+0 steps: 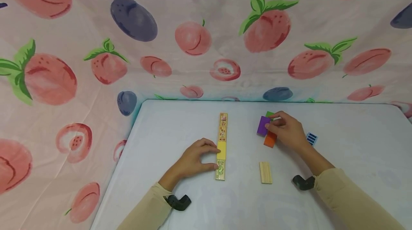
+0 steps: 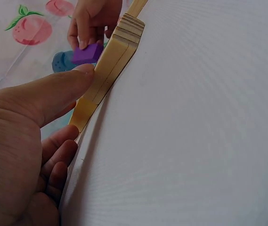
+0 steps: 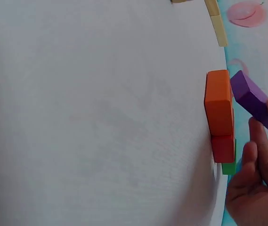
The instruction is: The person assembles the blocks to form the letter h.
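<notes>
My right hand (image 1: 289,131) pinches a purple wooden block (image 1: 263,126) between thumb and fingertips. Close under it is a cluster of coloured blocks: an orange block (image 1: 270,140), a red block (image 3: 223,149) and a green block (image 1: 269,114). To the left, several domino-like blocks lie end to end in a straight row. My left hand (image 1: 197,158) rests its fingertips along the row's left side, the index at a plain yellow block (image 1: 221,150) and the thumb at a block with a green print (image 1: 220,170). Two printed blocks (image 1: 222,134) continue the row toward the back.
A plain wood-grain block (image 1: 265,172) lies between the two forearms. Behind the right wrist is a block with dark blue stripes (image 1: 312,138). The white table (image 1: 154,122) meets a fruit-patterned cloth (image 1: 161,90) at its back and left edges.
</notes>
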`<control>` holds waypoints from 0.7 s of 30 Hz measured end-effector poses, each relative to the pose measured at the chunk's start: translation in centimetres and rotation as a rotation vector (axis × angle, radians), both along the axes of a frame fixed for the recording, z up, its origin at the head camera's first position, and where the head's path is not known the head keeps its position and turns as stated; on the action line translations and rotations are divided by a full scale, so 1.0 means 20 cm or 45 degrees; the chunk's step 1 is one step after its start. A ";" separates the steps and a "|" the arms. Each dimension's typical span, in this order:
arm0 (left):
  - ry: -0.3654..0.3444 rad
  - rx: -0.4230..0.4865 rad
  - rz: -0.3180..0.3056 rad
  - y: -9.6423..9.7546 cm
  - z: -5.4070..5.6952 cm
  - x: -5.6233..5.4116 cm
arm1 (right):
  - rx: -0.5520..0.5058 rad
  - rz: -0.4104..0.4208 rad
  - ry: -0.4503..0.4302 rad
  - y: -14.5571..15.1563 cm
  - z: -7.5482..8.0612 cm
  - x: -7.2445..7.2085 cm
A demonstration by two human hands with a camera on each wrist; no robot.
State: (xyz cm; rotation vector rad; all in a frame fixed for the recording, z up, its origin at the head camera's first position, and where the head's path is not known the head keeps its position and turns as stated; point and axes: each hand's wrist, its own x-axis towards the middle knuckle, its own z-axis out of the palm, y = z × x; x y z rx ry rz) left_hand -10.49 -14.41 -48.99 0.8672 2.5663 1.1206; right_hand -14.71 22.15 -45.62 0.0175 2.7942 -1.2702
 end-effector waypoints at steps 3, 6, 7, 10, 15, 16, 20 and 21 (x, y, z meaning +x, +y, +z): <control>0.000 -0.008 -0.001 0.00 0.00 0.00 | -0.007 0.013 0.063 0.00 0.01 0.02; -0.004 -0.006 0.000 0.00 0.00 0.00 | -0.010 0.028 0.112 0.00 0.01 0.04; -0.005 -0.006 0.001 0.00 0.00 0.00 | -0.024 0.033 0.121 0.00 0.01 0.04; -0.005 -0.008 0.001 0.00 0.00 0.00 | -0.056 0.058 0.121 0.01 0.02 0.06; -0.001 -0.014 -0.001 0.00 0.00 0.00 | -0.091 0.120 0.083 0.01 0.03 0.10; 0.000 -0.013 -0.002 0.00 0.00 0.00 | -0.094 0.131 0.083 0.01 0.03 0.10; 0.002 -0.008 -0.005 0.00 0.00 0.00 | -0.124 0.178 0.083 0.01 0.04 0.13; 0.002 -0.007 -0.005 0.00 0.00 0.00 | -0.135 0.191 0.082 0.01 0.04 0.13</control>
